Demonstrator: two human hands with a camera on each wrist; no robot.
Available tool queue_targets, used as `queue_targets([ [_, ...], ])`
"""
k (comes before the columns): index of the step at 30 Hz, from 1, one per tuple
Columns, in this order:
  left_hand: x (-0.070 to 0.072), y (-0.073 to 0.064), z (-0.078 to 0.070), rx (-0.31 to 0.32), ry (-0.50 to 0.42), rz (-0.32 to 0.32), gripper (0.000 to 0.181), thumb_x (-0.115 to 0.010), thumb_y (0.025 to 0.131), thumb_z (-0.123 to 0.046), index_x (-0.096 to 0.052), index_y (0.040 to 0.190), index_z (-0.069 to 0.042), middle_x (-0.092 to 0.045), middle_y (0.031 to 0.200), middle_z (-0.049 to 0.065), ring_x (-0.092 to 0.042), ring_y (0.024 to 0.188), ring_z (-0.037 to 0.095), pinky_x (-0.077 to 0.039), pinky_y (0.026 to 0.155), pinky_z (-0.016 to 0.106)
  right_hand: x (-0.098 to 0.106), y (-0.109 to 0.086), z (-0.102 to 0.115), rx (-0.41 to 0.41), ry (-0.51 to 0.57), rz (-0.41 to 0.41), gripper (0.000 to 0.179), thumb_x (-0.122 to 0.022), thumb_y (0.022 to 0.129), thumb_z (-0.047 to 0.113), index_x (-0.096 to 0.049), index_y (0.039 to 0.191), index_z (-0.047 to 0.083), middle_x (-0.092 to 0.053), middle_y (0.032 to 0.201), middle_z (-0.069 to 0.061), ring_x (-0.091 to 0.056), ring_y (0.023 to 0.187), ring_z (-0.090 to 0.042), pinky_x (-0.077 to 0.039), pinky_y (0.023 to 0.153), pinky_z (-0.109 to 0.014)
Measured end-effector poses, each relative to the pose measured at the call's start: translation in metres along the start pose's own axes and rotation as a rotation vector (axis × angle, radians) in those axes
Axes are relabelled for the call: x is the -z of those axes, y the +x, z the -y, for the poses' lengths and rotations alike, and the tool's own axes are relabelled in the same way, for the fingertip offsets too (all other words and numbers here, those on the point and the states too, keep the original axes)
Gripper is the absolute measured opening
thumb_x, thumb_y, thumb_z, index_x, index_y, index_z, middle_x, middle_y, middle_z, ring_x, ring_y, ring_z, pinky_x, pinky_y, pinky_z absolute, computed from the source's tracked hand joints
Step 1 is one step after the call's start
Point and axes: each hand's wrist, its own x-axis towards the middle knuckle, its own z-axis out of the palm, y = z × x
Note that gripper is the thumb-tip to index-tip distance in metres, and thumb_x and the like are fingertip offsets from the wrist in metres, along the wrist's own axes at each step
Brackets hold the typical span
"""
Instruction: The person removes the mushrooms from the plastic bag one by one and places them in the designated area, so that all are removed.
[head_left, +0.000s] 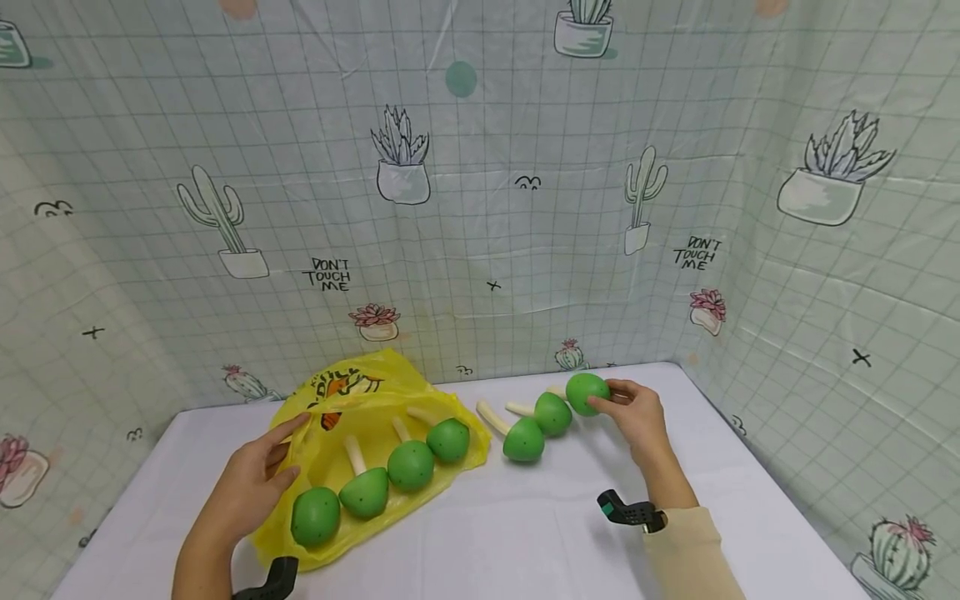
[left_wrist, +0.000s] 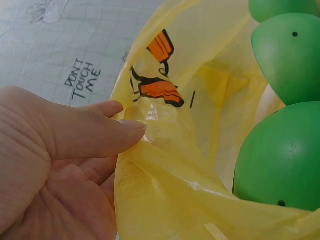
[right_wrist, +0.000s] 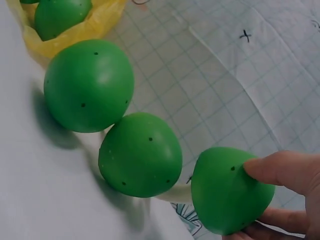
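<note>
My right hand [head_left: 639, 418] holds a green mushroom-shaped piece [head_left: 587, 393] by its dotted cap, thumb on one side and fingers on the other; its pale stem [right_wrist: 177, 194] points left. Two more such mushrooms, a nearer one [head_left: 523, 440] and a middle one [head_left: 553, 414], lie on the table just left of it. At the left, my left hand [head_left: 251, 482] pinches the edge of a yellow plastic bag [head_left: 401, 377], thumb inside and fingers behind. Several green mushrooms, among them this one [head_left: 410, 465], lie in a row in the bag's wide mouth, stems pointing inward.
A white-covered table [head_left: 540, 533] carries everything. Behind and beside it hangs a pale grid-patterned cloth [head_left: 480, 233] printed with cacti. Black bands are worn on both wrists, the right one [head_left: 633, 512] beside a beige sleeve [head_left: 690, 554].
</note>
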Motion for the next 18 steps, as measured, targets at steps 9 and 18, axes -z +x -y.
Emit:
queue_targets([
  [9, 0.0, -0.001, 0.001, -0.003, -0.001, -0.006, 0.07, -0.059, 0.099, 0.013, -0.032, 0.163, 0.001, -0.035, 0.163, 0.032, -0.048, 0.14, 0.052, -0.043, 0.113, 0.06, 0.004, 0.001, -0.006, -0.066, -0.052, 0.052, 0.062, -0.073, 0.093, 0.007, -0.05, 0.146, -0.014, -0.052, 0.147, -0.035, -0.049, 0.137, -0.046, -0.044, 0.116, -0.054],
  [18, 0.001, 0.0, 0.0, 0.009, -0.007, -0.011, 0.07, -0.059, 0.099, 0.013, -0.033, 0.163, 0.0, -0.034, 0.163, 0.031, -0.048, 0.14, 0.051, -0.045, 0.112, 0.057, 0.002, 0.006, -0.018, -0.1, -0.018, 0.057, 0.059, -0.069, 0.094, 0.003, -0.048, 0.146, -0.016, -0.052, 0.143, -0.034, -0.053, 0.131, -0.042, -0.051, 0.111, -0.047],
])
